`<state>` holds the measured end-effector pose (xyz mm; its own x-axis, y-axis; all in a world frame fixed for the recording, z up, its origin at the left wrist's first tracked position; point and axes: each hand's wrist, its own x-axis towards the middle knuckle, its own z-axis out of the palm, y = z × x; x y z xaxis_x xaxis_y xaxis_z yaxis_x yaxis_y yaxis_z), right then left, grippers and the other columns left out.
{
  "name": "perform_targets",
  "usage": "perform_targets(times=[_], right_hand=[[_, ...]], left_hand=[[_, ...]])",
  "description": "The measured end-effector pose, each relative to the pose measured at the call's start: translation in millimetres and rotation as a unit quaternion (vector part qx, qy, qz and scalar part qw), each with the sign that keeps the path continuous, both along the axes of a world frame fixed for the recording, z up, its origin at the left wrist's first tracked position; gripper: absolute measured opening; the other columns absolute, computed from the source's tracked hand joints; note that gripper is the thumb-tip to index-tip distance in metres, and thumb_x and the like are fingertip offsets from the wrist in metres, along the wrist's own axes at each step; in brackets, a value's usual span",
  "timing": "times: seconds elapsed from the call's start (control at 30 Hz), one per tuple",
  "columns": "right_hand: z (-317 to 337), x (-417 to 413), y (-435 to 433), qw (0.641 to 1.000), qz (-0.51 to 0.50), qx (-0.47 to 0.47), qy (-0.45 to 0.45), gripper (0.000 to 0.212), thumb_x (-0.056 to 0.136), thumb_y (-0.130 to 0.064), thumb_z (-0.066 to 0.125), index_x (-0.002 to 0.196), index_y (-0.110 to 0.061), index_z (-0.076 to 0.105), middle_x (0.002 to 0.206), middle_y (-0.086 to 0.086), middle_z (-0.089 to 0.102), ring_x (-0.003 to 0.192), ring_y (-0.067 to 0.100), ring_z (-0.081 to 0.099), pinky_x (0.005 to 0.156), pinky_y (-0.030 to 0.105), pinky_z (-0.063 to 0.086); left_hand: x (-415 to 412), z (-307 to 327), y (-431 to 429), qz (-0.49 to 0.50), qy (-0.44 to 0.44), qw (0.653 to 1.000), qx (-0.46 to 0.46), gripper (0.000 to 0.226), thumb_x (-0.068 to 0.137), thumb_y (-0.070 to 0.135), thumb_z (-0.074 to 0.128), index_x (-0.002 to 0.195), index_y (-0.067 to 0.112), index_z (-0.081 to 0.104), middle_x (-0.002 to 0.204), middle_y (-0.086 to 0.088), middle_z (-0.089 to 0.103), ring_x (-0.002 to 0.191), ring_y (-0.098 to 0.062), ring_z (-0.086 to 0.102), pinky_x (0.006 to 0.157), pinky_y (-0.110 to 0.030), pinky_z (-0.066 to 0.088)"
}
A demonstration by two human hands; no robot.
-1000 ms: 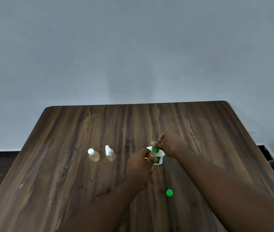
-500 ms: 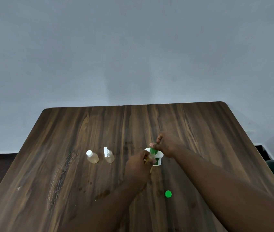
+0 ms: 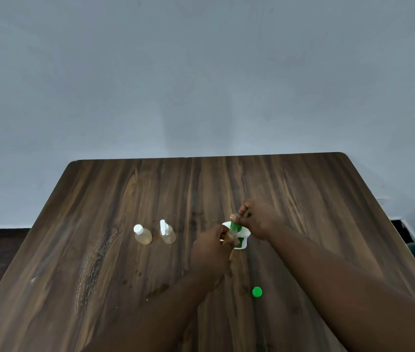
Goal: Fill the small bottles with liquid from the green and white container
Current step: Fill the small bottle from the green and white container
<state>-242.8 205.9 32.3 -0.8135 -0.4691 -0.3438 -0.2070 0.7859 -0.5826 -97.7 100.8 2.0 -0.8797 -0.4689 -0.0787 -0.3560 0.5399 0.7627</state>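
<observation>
Both hands are full. The right hand [image 3: 259,219] grips the green and white container [image 3: 242,242], its neck just beside the small bottle [image 3: 231,235] pinched in the left hand [image 3: 211,248].

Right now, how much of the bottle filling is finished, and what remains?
Done, apparently: the left capped bottle and the second capped bottle stand with pale yellowish liquid. In hand: the left hand holds a third small bottle at the green and white container, gripped by the right hand. Left: finishing this fill, whose level is hidden, and recapping; the green cap lies on the table.
</observation>
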Motion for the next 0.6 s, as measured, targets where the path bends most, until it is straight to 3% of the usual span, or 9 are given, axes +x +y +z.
perform_targets(times=[0.1, 0.23, 0.33, 0.6], right_hand=[[-11.7, 2.0, 2.2, 1.0, 0.008, -0.012, 0.001, 0.025, 0.083, -0.049, 0.072, 0.077, -0.025, 0.065, 0.08, -0.005, 0.068, 0.078, 0.015, 0.065, 0.069, 0.032, 0.052], [-6.8, 1.4, -2.9, 0.999, 0.031, -0.003, 0.007, 0.021, 0.087, -0.046, 0.068, 0.078, -0.027, 0.067, 0.083, -0.006, 0.07, 0.081, 0.013, 0.064, 0.071, 0.03, 0.05], [-3.7, -0.8, -2.3, 0.999, 0.045, -0.008, 0.002, 0.024, 0.088, -0.046, 0.067, 0.086, -0.024, 0.075, 0.085, -0.005, 0.073, 0.082, 0.012, 0.067, 0.078, 0.036, 0.055], [-10.5, 1.2, -1.8, 0.999, 0.052, -0.007, 0.016, 0.016, 0.089, -0.039, 0.068, 0.087, -0.025, 0.075, 0.085, -0.007, 0.073, 0.082, 0.013, 0.067, 0.078, 0.034, 0.054]], left_hand=[[1.1, -1.6, 1.9, -0.002, -0.017, 1.0, -0.004, 0.015, 0.091, 0.048, 0.063, 0.095, 0.034, 0.066, 0.088, 0.016, 0.069, 0.079, -0.001, 0.063, 0.071, -0.031, 0.055], [1.9, 0.0, 2.4, 0.008, -0.02, 1.0, -0.002, 0.013, 0.088, 0.045, 0.067, 0.093, 0.033, 0.067, 0.088, 0.017, 0.069, 0.08, -0.001, 0.064, 0.073, -0.031, 0.055], [1.8, 0.7, 0.4, 0.012, -0.017, 1.0, 0.006, 0.013, 0.087, 0.046, 0.067, 0.09, 0.032, 0.066, 0.086, 0.017, 0.07, 0.079, 0.001, 0.064, 0.073, -0.034, 0.056], [0.6, 2.4, 2.9, 0.009, -0.027, 1.0, -0.005, 0.014, 0.086, 0.044, 0.069, 0.09, 0.031, 0.067, 0.086, 0.012, 0.071, 0.077, -0.004, 0.063, 0.071, -0.033, 0.053]])
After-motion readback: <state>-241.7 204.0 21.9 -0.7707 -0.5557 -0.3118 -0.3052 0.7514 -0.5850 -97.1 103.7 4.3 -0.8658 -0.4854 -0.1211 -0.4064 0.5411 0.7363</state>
